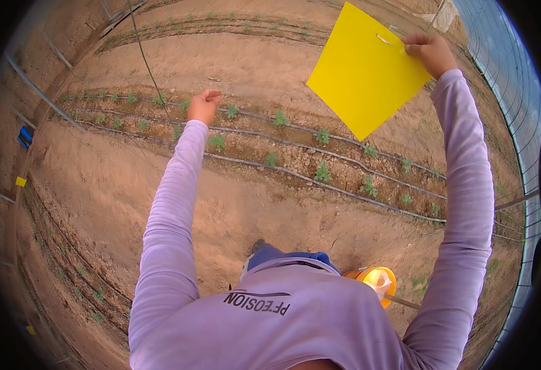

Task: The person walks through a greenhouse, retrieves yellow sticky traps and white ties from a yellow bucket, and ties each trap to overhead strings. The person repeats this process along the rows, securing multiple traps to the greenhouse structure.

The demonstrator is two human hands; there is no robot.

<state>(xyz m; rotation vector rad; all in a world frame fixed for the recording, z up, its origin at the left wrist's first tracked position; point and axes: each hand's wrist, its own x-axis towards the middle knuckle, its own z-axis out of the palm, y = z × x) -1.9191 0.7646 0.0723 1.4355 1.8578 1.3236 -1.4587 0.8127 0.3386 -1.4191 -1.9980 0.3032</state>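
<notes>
My right hand (432, 52) is raised at the upper right, its thumb and fingers pinching one edge of a flat yellow card (367, 76). The card hangs tilted, corner down, over the planted bed. Near the held edge, a short whitish tie (383, 40) passes through the card. My left hand (203, 106) is lifted out in front, left of centre, with its fingers bent towards the thumb. Whether something thin sits between those fingers cannot be made out. A dark cord (146, 60) hangs down just left of my left hand.
Young green plants (322, 171) grow in rows along black drip lines (298, 175). An orange-yellow bucket (392, 277) with something pale inside stands by my right side. Metal poles (44, 92) slant at the left. Another yellow card (20, 181) and a blue object (24, 137) are farther left.
</notes>
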